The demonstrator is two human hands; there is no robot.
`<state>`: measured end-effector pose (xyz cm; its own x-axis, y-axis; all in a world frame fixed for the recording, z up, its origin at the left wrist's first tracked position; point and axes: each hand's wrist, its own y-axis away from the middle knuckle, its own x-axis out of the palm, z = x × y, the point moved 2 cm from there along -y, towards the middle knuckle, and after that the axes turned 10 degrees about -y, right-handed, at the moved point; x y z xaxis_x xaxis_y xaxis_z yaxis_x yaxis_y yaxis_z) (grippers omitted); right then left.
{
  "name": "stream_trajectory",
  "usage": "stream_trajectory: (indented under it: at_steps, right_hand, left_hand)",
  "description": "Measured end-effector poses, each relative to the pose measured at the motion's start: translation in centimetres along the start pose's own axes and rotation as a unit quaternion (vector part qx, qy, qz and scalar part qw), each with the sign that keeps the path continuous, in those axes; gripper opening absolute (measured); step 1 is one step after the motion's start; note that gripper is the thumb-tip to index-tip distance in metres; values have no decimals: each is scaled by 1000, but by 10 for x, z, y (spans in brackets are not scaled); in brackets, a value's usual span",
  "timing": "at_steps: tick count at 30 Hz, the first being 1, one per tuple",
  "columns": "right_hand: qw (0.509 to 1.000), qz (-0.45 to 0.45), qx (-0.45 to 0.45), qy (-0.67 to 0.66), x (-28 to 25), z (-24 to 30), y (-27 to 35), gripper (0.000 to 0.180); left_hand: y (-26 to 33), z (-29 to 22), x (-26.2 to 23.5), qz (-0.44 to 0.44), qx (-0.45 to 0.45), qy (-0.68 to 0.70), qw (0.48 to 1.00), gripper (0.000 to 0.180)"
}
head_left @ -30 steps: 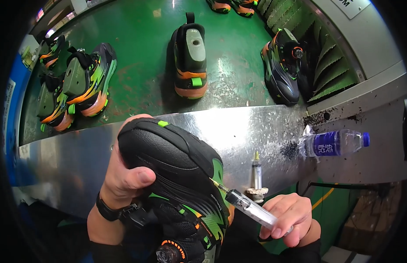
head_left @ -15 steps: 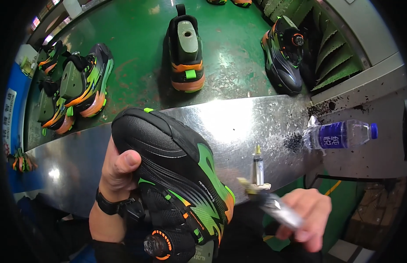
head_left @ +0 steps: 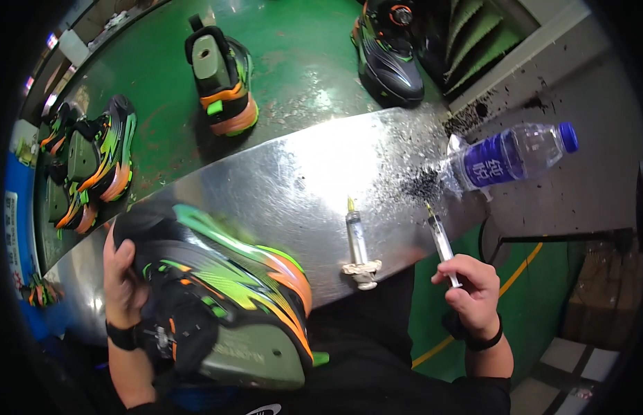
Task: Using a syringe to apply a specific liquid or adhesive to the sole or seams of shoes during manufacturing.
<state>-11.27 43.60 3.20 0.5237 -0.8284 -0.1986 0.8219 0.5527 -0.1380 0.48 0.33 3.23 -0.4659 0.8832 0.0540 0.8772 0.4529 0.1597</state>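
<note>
My left hand (head_left: 124, 277) grips a black, green and orange sports shoe (head_left: 245, 277) by its toe end, thumb on the upper and the other fingers behind it. The shoe lies tilted on its side, with an olive-green last (head_left: 255, 360) filling its opening. My right hand (head_left: 471, 287) pinches a slim syringe (head_left: 440, 238) near its plunger end. Its tip points away from me, by the dark crumbs beside the bottle. A second, thicker syringe (head_left: 356, 235) with a yellowish tip lies on the metal plate, its rear end crusted with whitish material.
A metal plate (head_left: 266, 173) edges the green worktop (head_left: 294, 62). A lasted shoe (head_left: 221, 90) stands beyond it, a black one (head_left: 387, 62) at far right and several at left (head_left: 103, 152). A plastic bottle (head_left: 536, 153) lies right, beside dark crumbs (head_left: 421, 181).
My right hand has drawn the syringe away from the shoe and turned its tip away from me. The shoe has turned and shifted left, and the whole view has swung right.
</note>
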Motion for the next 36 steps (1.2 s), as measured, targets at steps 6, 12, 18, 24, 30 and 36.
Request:
stream_trajectory:
  at_steps: [6,12,18,24,30,36]
  right_hand:
    - [994,10,106,-24,3,-15,11,37]
    - [991,-46,122,-38,1,-16,16,34]
    - [986,77,30,-147,26,20,-5,34]
    - [910,204,-71,-353,69,41,-33,36]
    - [943,180,-81,-266,97,43,-64,42]
    - [918,226,-58,-322,105,28,-72,37]
  left_hand:
    - [99,29,-29,-36,-157,6,987,54]
    - [160,60,13,125,-358,233,896,70]
    - [155,67,50,191,-434,357,805,56]
    - [171,94,9,255,-579,207,746,31]
    - [147,82,16,282,-566,196,749,23]
    - [131,75,22,317,-550,185,750,17]
